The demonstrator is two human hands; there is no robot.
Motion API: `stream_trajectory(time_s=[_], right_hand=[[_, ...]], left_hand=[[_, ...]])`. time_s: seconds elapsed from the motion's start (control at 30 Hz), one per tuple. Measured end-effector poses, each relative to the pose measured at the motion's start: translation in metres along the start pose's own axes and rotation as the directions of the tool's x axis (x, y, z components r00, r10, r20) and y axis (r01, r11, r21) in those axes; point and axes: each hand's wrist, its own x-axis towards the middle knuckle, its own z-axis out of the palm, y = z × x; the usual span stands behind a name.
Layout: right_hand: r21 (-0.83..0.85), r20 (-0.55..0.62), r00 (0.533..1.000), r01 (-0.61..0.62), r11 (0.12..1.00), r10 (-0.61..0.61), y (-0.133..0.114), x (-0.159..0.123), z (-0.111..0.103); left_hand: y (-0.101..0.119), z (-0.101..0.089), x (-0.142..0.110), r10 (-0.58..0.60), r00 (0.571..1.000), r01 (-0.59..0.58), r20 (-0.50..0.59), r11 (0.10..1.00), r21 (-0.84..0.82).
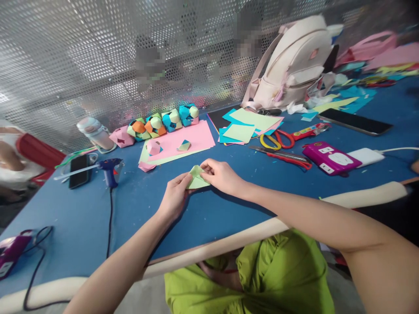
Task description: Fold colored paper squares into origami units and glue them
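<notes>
Both hands hold one small folded piece of light green paper (198, 179) above the blue table (229, 213). My left hand (176, 192) pinches its left edge between thumb and fingers. On the right side, my right hand (221, 175) grips the upper edge with its fingertips. Just beyond the hands lie stacked pink sheets (196, 135), bearing a pink folded paper piece (153, 148) and a small green-and-blue folded piece (184, 145). Behind them stands a row of folded paper balls (156, 125) in orange, green, blue and cream.
To the left are a blue glue gun (110, 169), a phone (79, 171) and a bottle (95, 134). Scissors (278, 141), a red-handled cutting tool (284, 158), a purple power strip (330, 158) and another phone (355, 121) lie right. A backpack (294, 65) stands behind loose paper sheets (240, 132).
</notes>
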Motion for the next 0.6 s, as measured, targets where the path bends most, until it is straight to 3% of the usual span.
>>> stream_trajectory(time_s=[0.23,0.4,0.6], right_hand=[[-0.072,0.011,1.0,0.0,0.997,0.001,-0.0031,-0.0013,0.0021],[-0.036,-0.032,0.998,0.049,0.998,-0.05,-0.0037,-0.003,0.0014],[0.038,-0.003,0.999,0.04,0.998,-0.04,-0.0037,-0.0046,0.0016]], left_hand=[[0.0004,0.001,-0.0001,0.019,1.0,-0.019,-0.006,0.999,-0.036],[0.0002,0.0014,-0.002,0.039,0.999,-0.039,0.006,0.999,-0.013],[-0.0026,-0.0037,-0.0007,0.109,0.994,-0.108,-0.005,0.988,0.113]])
